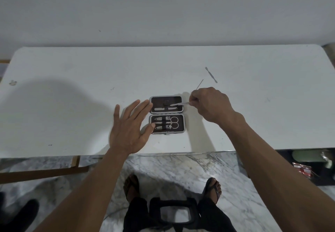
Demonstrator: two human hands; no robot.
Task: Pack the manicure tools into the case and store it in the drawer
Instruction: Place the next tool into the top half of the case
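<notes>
A small manicure case (182,124) lies open on the white table (72,86), both dark-lined halves facing up. The near half holds scissors (174,122) and two clippers under a strap. The far half holds a thin file. My right hand (210,103) pinches a slim metal tool (178,103) whose tip points into the far half. My left hand (129,127) lies flat with fingers spread, touching the case's left edge. Two loose tools lie beyond my right hand: a thin pick (200,84) and a cuticle pusher (211,74).
The table's front edge runs just below my left wrist. A white wall stands behind the table. Below are a marble floor, my sandalled feet, and a wooden frame (41,172) at the left. A dark shelf with items (308,166) sits at the lower right.
</notes>
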